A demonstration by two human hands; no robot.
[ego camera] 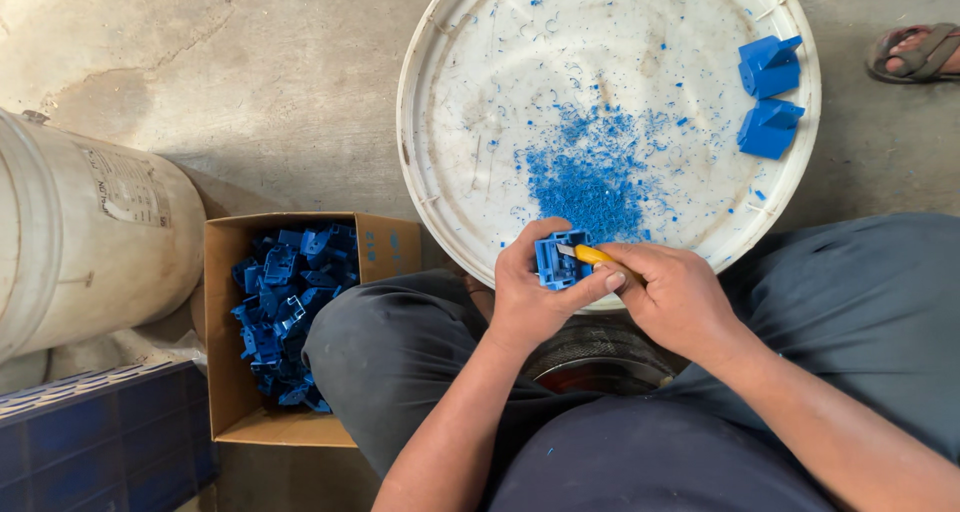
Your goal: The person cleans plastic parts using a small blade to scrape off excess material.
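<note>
Above the person's lap, the left hand [528, 297] grips a small blue plastic part [556, 260] while the right hand [672, 294] clasps a yellow-handled knife [590, 255] against it, over a white round lid [480, 62] strewn with blue shavings [590, 177], two finished blue parts [770, 97] at its far edge.

Workshop: concrete floor [290, 82], carton of blue plastic parts [285, 307]

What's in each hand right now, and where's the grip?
Left hand holds a blue plastic part, grip around its sides. Right hand holds a yellow-handled knife by the handle, blade tip against the part.
</note>
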